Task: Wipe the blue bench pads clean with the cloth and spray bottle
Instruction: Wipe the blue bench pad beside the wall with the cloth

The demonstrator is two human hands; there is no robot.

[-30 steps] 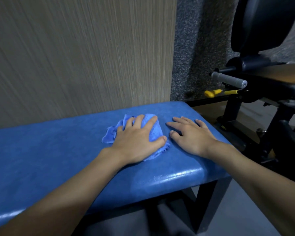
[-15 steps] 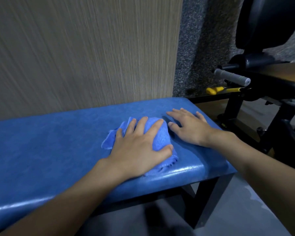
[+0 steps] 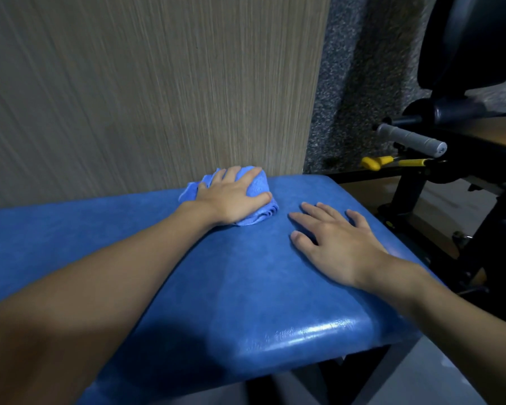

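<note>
Cloth [image 3: 257,185] lies bunched at the far edge of the blue counter pad [image 3: 231,287] by the wall [image 3: 129,97], fingers of my left hand [image 3: 231,200] curled over it, pressing, those of my right hand [image 3: 339,244] spread flat nearby, so I judge wiping underway, unfinished, spray bottle unseen.

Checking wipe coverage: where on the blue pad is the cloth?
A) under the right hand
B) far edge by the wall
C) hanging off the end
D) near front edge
B: the left hand grips the bunched cloth at the far edge of the blue pad, beside the wall; the right hand lies flat, apart from it.
</note>
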